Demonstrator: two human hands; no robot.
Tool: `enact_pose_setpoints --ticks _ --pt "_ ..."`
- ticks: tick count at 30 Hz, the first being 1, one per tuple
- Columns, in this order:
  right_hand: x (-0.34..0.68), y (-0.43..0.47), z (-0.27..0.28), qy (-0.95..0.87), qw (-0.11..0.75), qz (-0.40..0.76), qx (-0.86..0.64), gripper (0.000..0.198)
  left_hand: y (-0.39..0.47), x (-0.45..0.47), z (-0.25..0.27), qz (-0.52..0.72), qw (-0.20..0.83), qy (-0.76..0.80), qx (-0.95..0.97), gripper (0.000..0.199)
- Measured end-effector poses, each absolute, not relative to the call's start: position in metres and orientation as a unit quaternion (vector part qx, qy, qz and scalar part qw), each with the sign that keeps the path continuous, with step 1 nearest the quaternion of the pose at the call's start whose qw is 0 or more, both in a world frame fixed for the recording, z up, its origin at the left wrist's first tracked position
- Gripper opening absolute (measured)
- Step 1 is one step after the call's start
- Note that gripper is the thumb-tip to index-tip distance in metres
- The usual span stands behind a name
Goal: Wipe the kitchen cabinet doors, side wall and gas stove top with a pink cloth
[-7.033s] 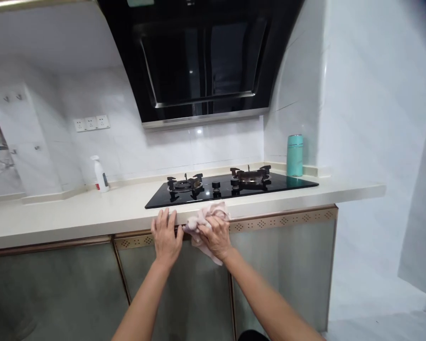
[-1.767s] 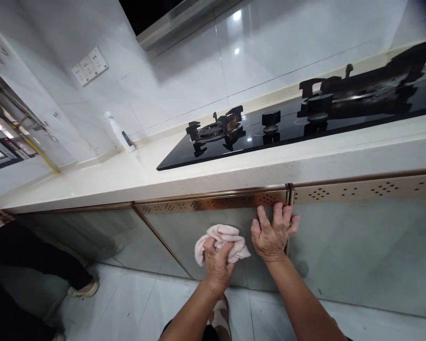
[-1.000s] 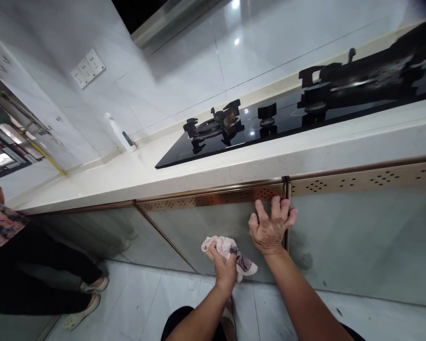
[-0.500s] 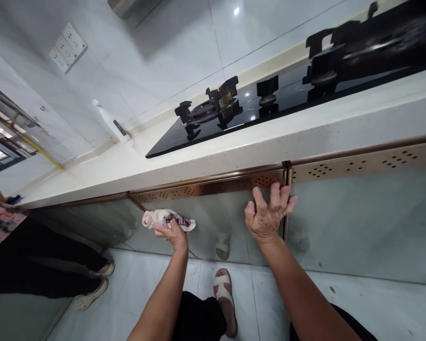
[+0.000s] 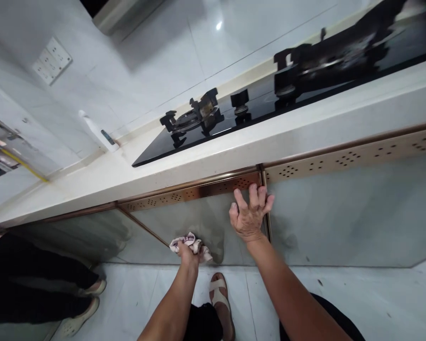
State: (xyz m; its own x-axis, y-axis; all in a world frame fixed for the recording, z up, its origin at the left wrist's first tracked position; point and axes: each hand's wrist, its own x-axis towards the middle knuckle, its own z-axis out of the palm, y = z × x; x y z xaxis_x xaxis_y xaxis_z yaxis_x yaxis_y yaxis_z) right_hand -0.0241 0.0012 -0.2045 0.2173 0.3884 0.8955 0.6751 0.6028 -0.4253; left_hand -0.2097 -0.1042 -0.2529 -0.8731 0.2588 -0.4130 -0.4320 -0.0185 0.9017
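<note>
A crumpled pink cloth (image 5: pixel 191 244) is bunched in the person's left hand (image 5: pixel 186 251), whose fingers are closed round it, pressing it low against the grey cabinet door (image 5: pixel 195 227), close to the floor (image 5: pixel 135 303). The cloth looks soft, light and limp; it would fold and slip if pinched by a corner, so a full fistful through its middle, as here, seems the surest hold. To the right and higher, the right hand (image 5: pixel 249 217) lies flat on the same door by its right edge, fingers spread apart and holding nothing, the fingertips just under the perforated copper trim strip (image 5: pixel 199 192). Above the trim runs the pale bench (image 5: pixel 234 147), carrying a black glass gas hob (image 5: pixel 241 111) with its burners. Far to the left on the bench lies a white spray bottle (image 5: pixel 97 132), and a row of sockets (image 5: pixel 51 60) sits on the tiled wall. The person's sandalled foot (image 5: pixel 220 296) is on the floor below; another person's shoes (image 5: pixel 81 303) stand at the near left.
</note>
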Motion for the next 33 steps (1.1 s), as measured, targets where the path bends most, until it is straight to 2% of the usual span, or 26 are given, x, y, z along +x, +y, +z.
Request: enact_pose_setpoints --ticks 2,5,8,11,13,15,17,21,23,26,29,31,33 --pt "-0.023 -0.001 -0.201 -0.620 0.650 -0.107 -0.426 0.054 -0.099 -0.188 -0.246 0.696 0.205 0.688 -0.026 0.034" --pt "-0.017 -0.007 -0.196 -0.632 0.639 -0.088 -0.429 0.054 -0.095 -0.148 -0.236 0.684 0.141 0.712 0.075 0.057" --pt "-0.007 -0.012 -0.190 -0.641 0.641 -0.088 -0.414 0.050 -0.092 -0.114 -0.227 0.617 0.027 0.727 0.302 0.072" --pt "0.003 -0.016 -0.185 -0.655 0.633 -0.089 -0.402 0.047 -0.089 -0.102 -0.222 0.501 -0.127 0.699 0.494 0.063" --pt "0.007 -0.020 -0.182 -0.662 0.629 -0.087 -0.398 0.045 -0.089 -0.104 -0.220 0.456 -0.163 0.695 0.531 0.053" --pt "0.007 -0.026 -0.181 -0.657 0.634 -0.084 -0.399 0.042 -0.091 -0.109 -0.216 0.420 -0.138 0.701 0.560 0.046" --pt "0.006 -0.032 -0.182 -0.643 0.646 -0.074 -0.404 0.037 -0.097 -0.111 -0.212 0.414 -0.070 0.697 0.581 0.044" --pt "0.005 -0.048 -0.193 -0.642 0.661 -0.013 -0.387 0.034 -0.110 -0.110 -0.205 0.497 0.073 0.670 0.547 0.046" --pt "0.006 -0.057 -0.200 -0.669 0.649 0.068 -0.355 0.038 -0.116 -0.111 -0.203 0.548 0.139 0.649 0.509 0.052" --pt "0.010 -0.076 -0.210 -0.692 0.596 0.263 -0.311 0.052 -0.125 -0.113 -0.200 0.597 0.267 0.590 0.474 0.069" --pt "0.015 -0.097 -0.217 -0.655 0.533 0.458 -0.277 0.062 -0.134 -0.109 -0.194 0.571 0.382 0.533 0.494 0.079" --pt "0.020 -0.107 -0.218 -0.608 0.515 0.534 -0.282 0.066 -0.139 -0.101 -0.188 0.532 0.390 0.522 0.540 0.076" --pt "0.027 -0.112 -0.215 -0.556 0.529 0.557 -0.316 0.069 -0.142 -0.093 -0.181 0.508 0.356 0.517 0.590 0.069"
